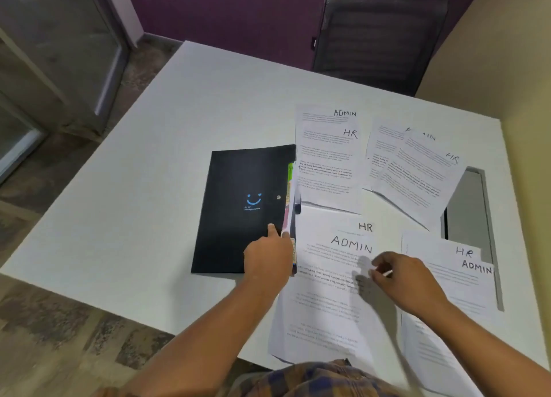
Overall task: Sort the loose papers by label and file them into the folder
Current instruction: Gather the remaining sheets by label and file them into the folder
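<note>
**Here, a thumb on the folder's edge, papers loose beside it**

Head view: a black folder point(238, 208) lies closed on the white table point(164, 122), with a blue smiley logo point(253, 199) on its cover and coloured tabs point(289, 185) sticking out along its right edge. The left hand point(268, 256) grips that edge near the closest corner, thumb flat on the cover and fingers curled round the side.

Just right of the folder lies a near stack point(325, 301) marked HR and ADMIN. The right hand point(402, 280) hovers over it with fingers curled, pinching a thin white sliver point(387, 273) too blurred to name. Beyond that stack, also right of the folder, a far stack point(326, 164) shows ADMIN and HR. Further right sits a tilted pair of sheets point(417, 173), and nearest the person, farthest from the folder, a last pile point(459, 280) reads HR and ADMIN.

A dark office chair point(378, 38) stands beyond the table.
</note>
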A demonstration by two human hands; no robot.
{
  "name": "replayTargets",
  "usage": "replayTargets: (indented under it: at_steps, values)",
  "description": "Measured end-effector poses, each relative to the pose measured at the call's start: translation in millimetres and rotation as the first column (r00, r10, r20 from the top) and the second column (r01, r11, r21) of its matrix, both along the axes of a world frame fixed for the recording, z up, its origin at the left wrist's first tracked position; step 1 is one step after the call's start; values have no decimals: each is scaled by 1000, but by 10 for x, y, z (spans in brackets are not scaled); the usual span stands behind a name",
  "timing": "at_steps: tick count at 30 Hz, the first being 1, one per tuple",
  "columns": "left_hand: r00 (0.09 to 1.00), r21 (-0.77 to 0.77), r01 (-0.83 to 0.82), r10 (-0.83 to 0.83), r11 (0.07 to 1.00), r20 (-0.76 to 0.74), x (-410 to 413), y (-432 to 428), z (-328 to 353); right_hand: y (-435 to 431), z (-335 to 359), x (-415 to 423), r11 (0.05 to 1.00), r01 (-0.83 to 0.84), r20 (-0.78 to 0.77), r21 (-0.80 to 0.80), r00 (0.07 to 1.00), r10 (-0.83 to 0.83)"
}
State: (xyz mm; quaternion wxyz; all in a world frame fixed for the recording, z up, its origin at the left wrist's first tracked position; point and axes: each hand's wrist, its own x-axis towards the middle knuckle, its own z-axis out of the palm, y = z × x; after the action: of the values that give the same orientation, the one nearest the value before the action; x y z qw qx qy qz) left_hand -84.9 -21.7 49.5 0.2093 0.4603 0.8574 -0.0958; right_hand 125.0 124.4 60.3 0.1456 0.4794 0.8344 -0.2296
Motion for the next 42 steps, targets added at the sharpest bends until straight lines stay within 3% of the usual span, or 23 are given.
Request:
replayTargets:
  at_steps: [4, 8, 11, 14, 21, 25, 27, 30, 34, 39, 42]
  values:
    - [999, -30, 46, -46, 999, -10, 76, -5, -351, -26, -161, 455, 997, 72, 33, -36, 997, -71]
    - [998, 77, 39, -35, 996, -58, 114, -111, -730, -123, -226, 766, 982, 175, 17, -69, 985, -174]
    - [998, 131, -36, 30, 991, 46, 88, -289, -1011, -194, -241, 934, 969, 233, 12, -86, 972, -233]
    - [999, 146, -32, 28, 989, 32, 39, -391, -1177, -251, -260, 1070, 954, 276, 4, -115, 961, -278]
    - [996, 158, -75, 67, 985, 54, 71, -347, -1208, -178, -323, 1285, 936, 301, -30, -182, 950, -311]
    - [998, 281, -50, 58, 959, -18, 414, -211, -914, 27, -376, 1471, 940, 279, -93, -197, 949, -302]
    - [998, 360, -63, 61, 931, 17, 663, -125, -766, 180, -406, 1572, 940, 298, -127, -166, 939, -320]
    - [981, 432, -190, 158, 881, 110, 1018, -83, -655, 403, -451, 1743, 901, 404, -179, -156, 886, -428]
    - [935, 415, -353, 322, 839, 145, 1280, -186, -649, 598, -490, 2050, 789, 601, -202, -127, 764, -613]
    - [723, 195, -691, 671, 696, 164, 1266, -340, -769, 754, -736, 2419, 681, 727, -36, -86, 681, -731]
    - [693, 150, -721, 704, 677, 154, 1245, -355, -810, 746, -761, 2433, 635, 765, 78, -108, 643, -761]
